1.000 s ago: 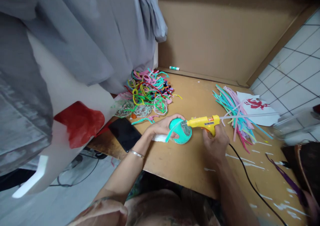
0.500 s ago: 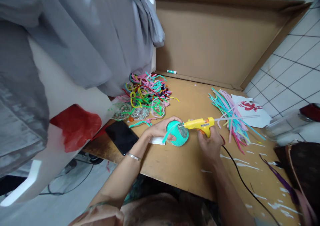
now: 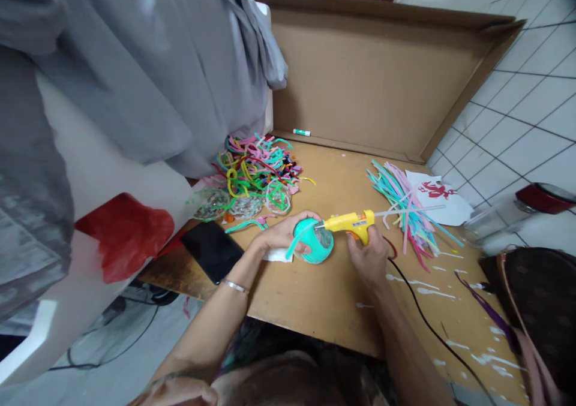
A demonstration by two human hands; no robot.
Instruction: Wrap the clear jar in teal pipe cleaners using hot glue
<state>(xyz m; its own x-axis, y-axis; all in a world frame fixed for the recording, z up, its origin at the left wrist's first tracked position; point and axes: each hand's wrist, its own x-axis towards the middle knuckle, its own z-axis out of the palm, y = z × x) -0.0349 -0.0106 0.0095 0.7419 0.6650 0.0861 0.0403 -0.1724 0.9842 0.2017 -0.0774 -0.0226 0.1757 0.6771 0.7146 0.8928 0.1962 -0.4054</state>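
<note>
My left hand (image 3: 282, 233) is closed round the side of a round ball (image 3: 318, 251) wrapped in turquoise pipe cleaner, with a bare greyish patch at its upper right. A loose turquoise end (image 3: 294, 243) sticks out toward the lower left. My right hand (image 3: 369, 253) grips the handle of a yellow hot glue gun (image 3: 348, 221), a clear glue stick (image 3: 411, 210) poking from its back. The gun's metal nozzle meets the ball near the edge of the bare patch; whether glue is coming out is too small to tell.
A tangle of coloured pipe cleaners (image 3: 256, 166) lies at the back left, near a black phone (image 3: 212, 251). More pipe cleaners (image 3: 400, 196) and a white paper (image 3: 434, 196) are to the right. The gun's black cord (image 3: 427, 316) crosses the table toward a brown bag (image 3: 535, 298).
The whole view has shifted slightly, so things appear a little further left. Both hands keep their hold, and the nozzle stays at the ball.
</note>
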